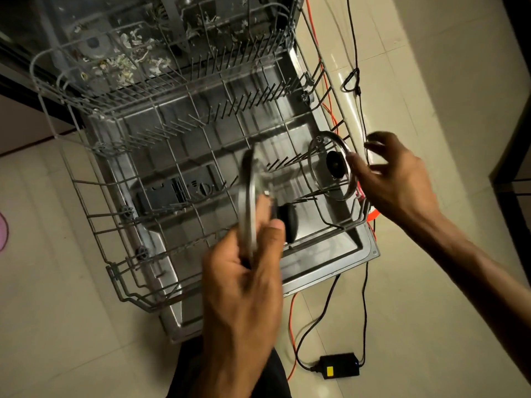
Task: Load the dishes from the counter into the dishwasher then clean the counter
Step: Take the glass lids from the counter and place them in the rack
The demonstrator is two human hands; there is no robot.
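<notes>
The dishwasher's lower rack (94, 225) is pulled out over the open door (330, 262). My left hand (244, 282) grips a glass pot lid (248, 208) by its metal rim, edge-on, its black knob (288, 222) pointing right, above the rack's front part. A second glass lid (321, 156) with a black knob stands upright among the tines at the rack's right side. My right hand (393, 173) is at that lid's right rim, thumb and fingers loosely spread; a fingertip touches the rim.
The dishwasher tub (123, 53) behind holds whitish debris on its floor. Black and orange cables (359, 81) run over the tiled floor right of the door, and a black power adapter (340, 366) lies near my feet. A pink object (3, 231) shows at the left edge.
</notes>
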